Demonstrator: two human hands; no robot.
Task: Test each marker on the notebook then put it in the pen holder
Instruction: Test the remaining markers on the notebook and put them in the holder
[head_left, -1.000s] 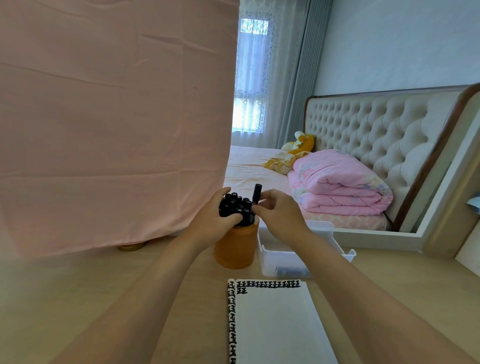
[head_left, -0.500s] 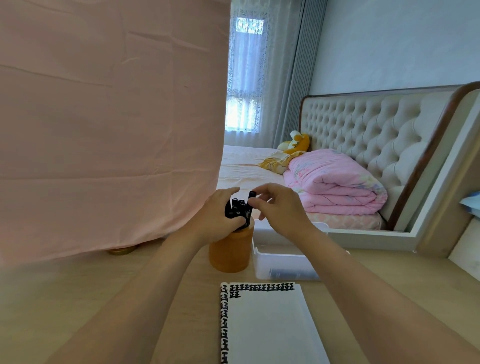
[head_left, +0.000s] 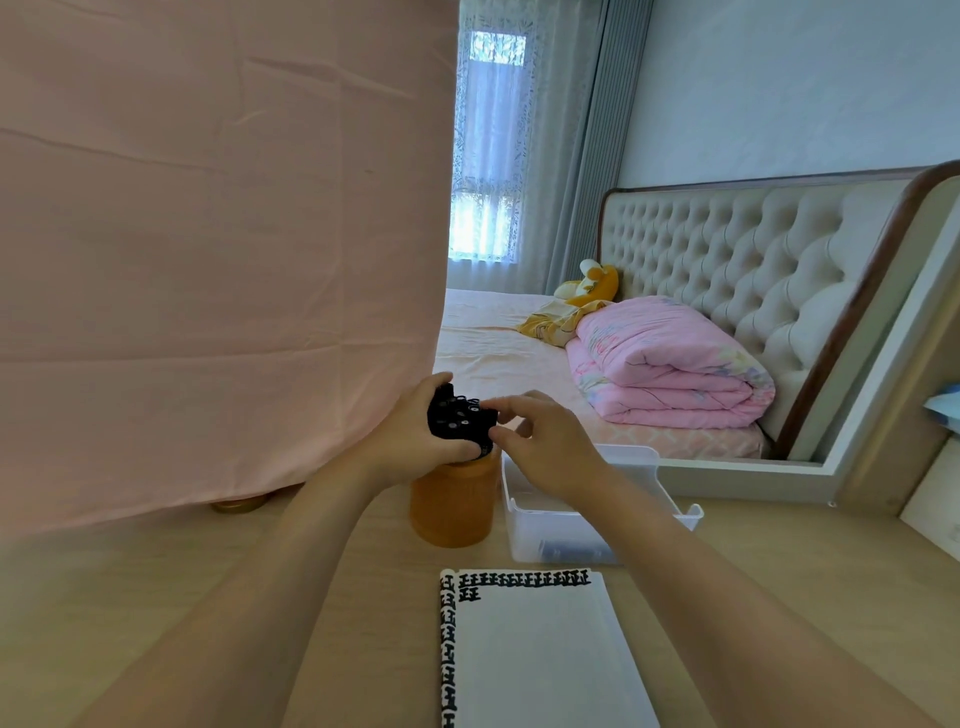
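An orange pen holder (head_left: 452, 509) stands on the wooden desk, packed with several black markers (head_left: 460, 422) whose capped ends stick out of the top. My left hand (head_left: 405, 441) grips that bundle from the left, fingers curled round it. Coming from the right, my right hand (head_left: 545, 447) touches the rightmost marker tops with its index fingertip and thumb. The white notebook (head_left: 540, 660) lies open in front of the holder, with black test marks along its top and left edges.
A clear plastic bin (head_left: 540, 535) sits right of the holder, under my right wrist, with a dark item (head_left: 569, 550) at its bottom. A pink cloth (head_left: 208, 260) hangs at the left, a gold lid (head_left: 240, 503) under its hem. Behind the desk is a framed view of a bed.
The marker that stood up above the bundle in my right hand has been pushed down level with the others. My left hand stays round the bundle.
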